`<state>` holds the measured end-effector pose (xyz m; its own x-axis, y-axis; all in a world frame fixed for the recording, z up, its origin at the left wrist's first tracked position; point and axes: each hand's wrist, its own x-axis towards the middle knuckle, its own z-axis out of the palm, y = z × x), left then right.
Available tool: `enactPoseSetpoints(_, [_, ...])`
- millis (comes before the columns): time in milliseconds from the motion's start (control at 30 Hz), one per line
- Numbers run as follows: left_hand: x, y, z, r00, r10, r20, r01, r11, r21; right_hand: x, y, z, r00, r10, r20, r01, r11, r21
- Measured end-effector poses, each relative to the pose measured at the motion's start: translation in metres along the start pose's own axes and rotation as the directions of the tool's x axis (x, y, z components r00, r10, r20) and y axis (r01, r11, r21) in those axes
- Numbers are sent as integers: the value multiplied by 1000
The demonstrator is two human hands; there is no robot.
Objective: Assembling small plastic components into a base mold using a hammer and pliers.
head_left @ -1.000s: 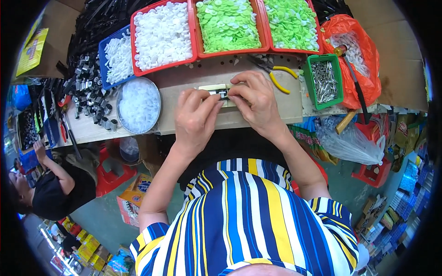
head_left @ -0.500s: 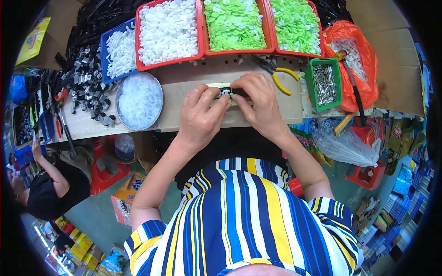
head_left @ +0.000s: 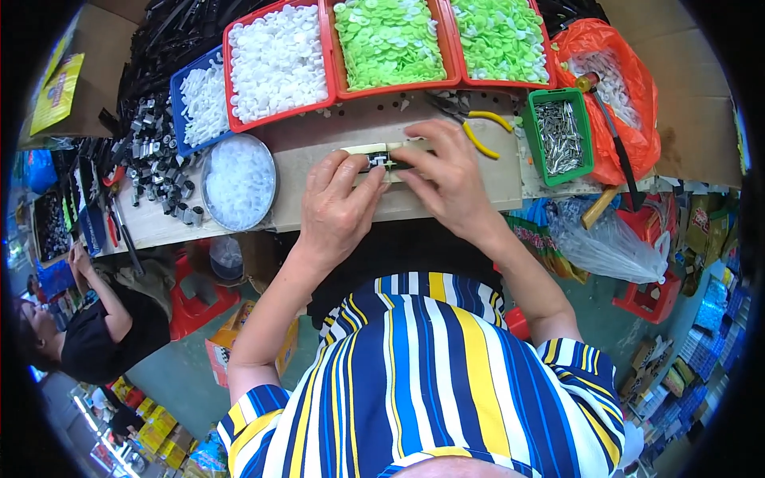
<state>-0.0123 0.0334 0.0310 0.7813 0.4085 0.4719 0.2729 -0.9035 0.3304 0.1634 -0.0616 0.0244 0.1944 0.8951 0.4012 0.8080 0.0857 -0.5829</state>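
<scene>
A small black plastic part (head_left: 375, 160) with white pieces in it lies at a pale block (head_left: 365, 149) on the board in front of me. My left hand (head_left: 338, 203) grips the part's left end, fingers behind and thumb in front. My right hand (head_left: 453, 179) is bent over the right end, index finger and thumb closing on it from either side. The fingers hide both ends of the part. Just beyond my right hand lie pliers with yellow handles (head_left: 481, 137). A round metal dish (head_left: 274, 177) of translucent white pieces stands left of my left hand.
Red trays (head_left: 335, 94) of white and green pieces line the back, beside a blue tray (head_left: 177, 111). Black-and-grey parts (head_left: 151, 159) lie left. At right are a green box (head_left: 578, 171) of metal pins, an orange bag (head_left: 649, 131) and a hammer (head_left: 615, 151). Another person (head_left: 111, 334) sits far left.
Both hands and the black part have shifted slightly left in the picture. My right fingers have lifted and spread a little, so more of the part shows between the hands.
</scene>
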Motion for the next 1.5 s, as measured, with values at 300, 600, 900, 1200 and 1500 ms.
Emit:
enactPoseSetpoints(300, [43, -8, -8, 1000, -22, -9, 20, 983, -183, -26, 73, -107, 916, 313, -253, -395, 817, -419])
enactPoseSetpoints(600, [134, -10, 35, 986, 145, -87, -165, 937, -307, -25, 82, -114, 911, 362, -197, -412, 787, -459])
enactPoseSetpoints(900, [200, -10, 97, 970, 242, -32, -244, 967, -70, -25, 78, -113, 859, 402, -319, -468, 867, -168])
enactPoseSetpoints(1200, [195, -7, 91, 955, 256, -147, -281, 942, -186, -17, 68, -109, 799, 474, -370, -477, 874, 90])
enactPoseSetpoints(1500, [134, 24, 42, 763, -342, 549, 552, -97, -828, 23, 29, -75, 857, 384, -344, -117, 795, 596])
